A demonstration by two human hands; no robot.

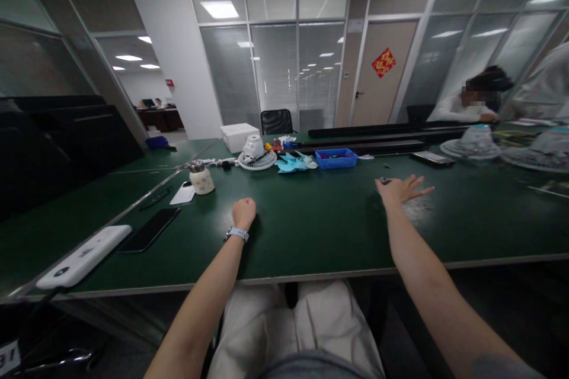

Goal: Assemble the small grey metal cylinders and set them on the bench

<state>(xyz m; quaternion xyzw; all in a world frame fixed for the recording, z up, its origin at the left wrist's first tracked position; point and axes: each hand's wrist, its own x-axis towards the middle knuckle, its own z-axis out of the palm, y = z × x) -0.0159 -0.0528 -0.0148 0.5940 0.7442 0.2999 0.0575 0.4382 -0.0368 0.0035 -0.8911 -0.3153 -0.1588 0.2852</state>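
My left hand (244, 213) is closed in a fist on the green table (306, 219), with a pale-strapped watch (237, 233) on the wrist. Over the right part of the table my right hand (400, 189) has its fingers spread. A small dark object (384, 180) shows beside its thumb; whether they touch is not clear. To the left of my left hand are a cream bottle (202, 179), a white card (183, 193), a black phone (152, 230) and a long white device (84, 256).
Across the table lie a white fan part (256, 159), light blue blades (290, 163), a blue tray (336, 159) and a white box (240, 137). Long black bars (368, 147) stretch behind. A person (462, 108) sits at the far right near more fan parts (478, 143).
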